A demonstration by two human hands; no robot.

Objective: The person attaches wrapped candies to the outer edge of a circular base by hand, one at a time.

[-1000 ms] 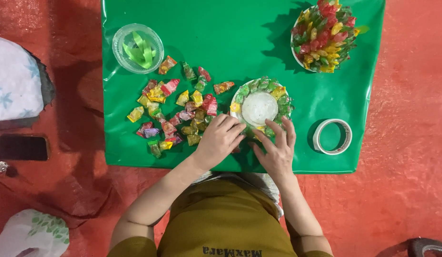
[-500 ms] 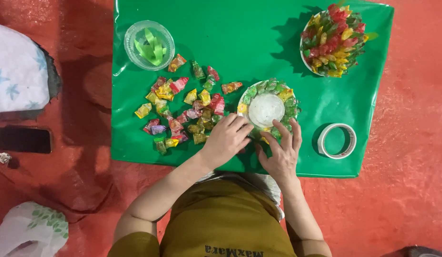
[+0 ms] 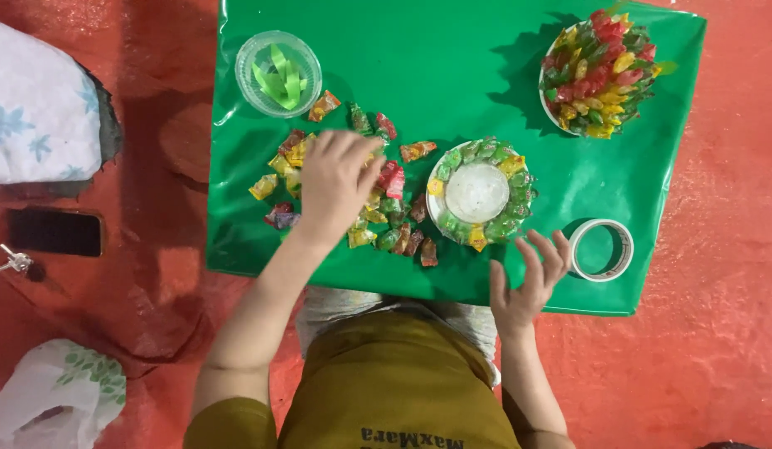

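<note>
A pile of wrapped candies [image 3: 390,212] in red, green and yellow lies on a green sheet [image 3: 452,75]. My left hand [image 3: 334,185] rests palm down on the pile, fingers curled over the candies; whether it grips one is hidden. To the right stands a round plate [image 3: 479,193] with a white centre and a ring of candies stuck around its rim. My right hand [image 3: 529,278] hovers below the plate with fingers spread and nothing in it, close to a roll of clear tape [image 3: 600,249].
A clear tub with green ribbon [image 3: 279,72] sits at the sheet's upper left. A finished candy-covered plate [image 3: 598,71] stands at the upper right. On the red floor to the left lie a dark phone [image 3: 54,231], keys [image 3: 12,263] and white patterned bags [image 3: 39,108].
My left hand moved from the plate's lower edge up and left onto the candy pile. My right hand drew back from the plate toward the tape roll and spread its fingers.
</note>
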